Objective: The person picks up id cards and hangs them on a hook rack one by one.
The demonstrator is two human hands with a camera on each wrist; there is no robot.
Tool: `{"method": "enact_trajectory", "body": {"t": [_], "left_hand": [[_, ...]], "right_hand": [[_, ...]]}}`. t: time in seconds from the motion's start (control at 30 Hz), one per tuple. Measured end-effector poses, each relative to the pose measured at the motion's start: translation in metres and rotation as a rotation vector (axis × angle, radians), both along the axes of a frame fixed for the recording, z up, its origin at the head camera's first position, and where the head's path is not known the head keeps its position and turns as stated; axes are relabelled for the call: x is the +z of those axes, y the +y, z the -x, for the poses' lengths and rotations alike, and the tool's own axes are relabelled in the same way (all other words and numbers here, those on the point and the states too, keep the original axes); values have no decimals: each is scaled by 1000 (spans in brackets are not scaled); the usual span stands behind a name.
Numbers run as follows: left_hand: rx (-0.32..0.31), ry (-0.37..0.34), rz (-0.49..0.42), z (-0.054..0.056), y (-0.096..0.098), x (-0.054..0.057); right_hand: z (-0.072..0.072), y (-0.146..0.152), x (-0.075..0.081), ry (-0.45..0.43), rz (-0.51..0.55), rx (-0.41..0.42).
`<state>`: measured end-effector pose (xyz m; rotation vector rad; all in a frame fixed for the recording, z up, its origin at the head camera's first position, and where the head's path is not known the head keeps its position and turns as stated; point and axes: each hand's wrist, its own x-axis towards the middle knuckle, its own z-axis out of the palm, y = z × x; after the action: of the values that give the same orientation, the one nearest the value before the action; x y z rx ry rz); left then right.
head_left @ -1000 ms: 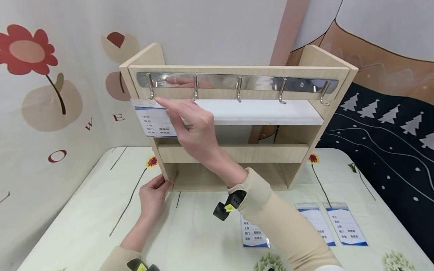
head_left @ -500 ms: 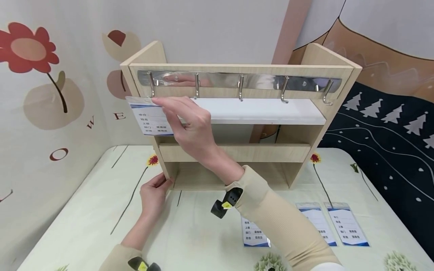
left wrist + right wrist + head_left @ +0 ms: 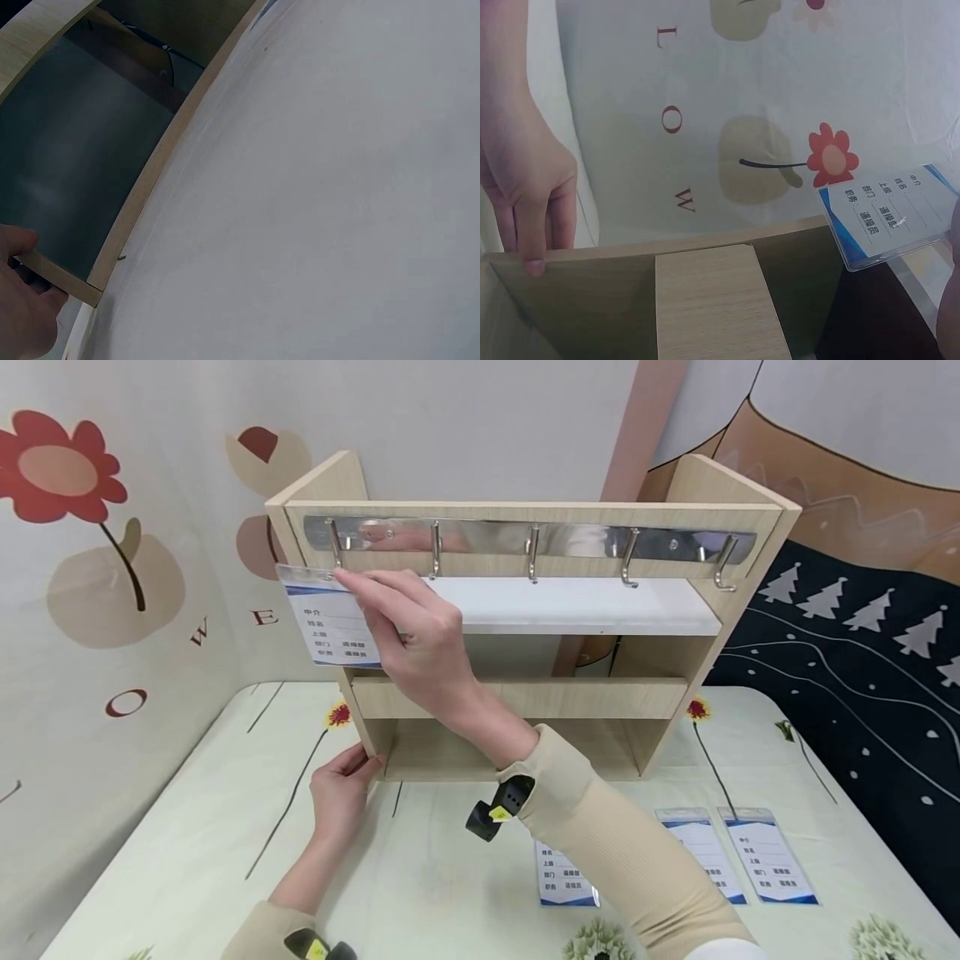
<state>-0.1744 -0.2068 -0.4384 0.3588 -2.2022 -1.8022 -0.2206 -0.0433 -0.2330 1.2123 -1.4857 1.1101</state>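
My right hand [image 3: 420, 635] pinches a name badge in a clear plastic sleeve [image 3: 333, 622], blue at its corners and printed with lines of text. The badge's top edge is right at the tip of the leftmost metal hook [image 3: 335, 545], and my fingertips partly cover that spot. In the right wrist view the badge [image 3: 885, 217] shows at the right, beside the wooden shelf [image 3: 712, 300]. Low on the shelf's left side panel [image 3: 371, 739], my left hand [image 3: 341, 789] grips the front edge, thumb on one face and fingers on the other, as the left wrist view shows.
A shiny strip [image 3: 570, 542] with several hooks runs across the shelf's top board. Below it lies a white shelf board [image 3: 570, 606]. On the flower-print tablecloth [image 3: 450, 877] lie three more badges, one of them the rightmost badge [image 3: 768, 856]; my right sleeve partly covers others.
My right hand has shifted slightly left and up with the badge, whose top edge now stands higher by the leftmost hook. The left hand stays on the side panel.
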Motion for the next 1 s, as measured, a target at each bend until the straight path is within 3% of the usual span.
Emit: {"method": "enact_trajectory", "body": {"t": [0.5, 1.0], "left_hand": [[-6, -12, 0, 0, -1, 1], [9, 12, 13, 2, -1, -2]], "right_hand": [[0, -1, -1, 22, -37, -35], [7, -4, -8, -17, 12, -44]]}}
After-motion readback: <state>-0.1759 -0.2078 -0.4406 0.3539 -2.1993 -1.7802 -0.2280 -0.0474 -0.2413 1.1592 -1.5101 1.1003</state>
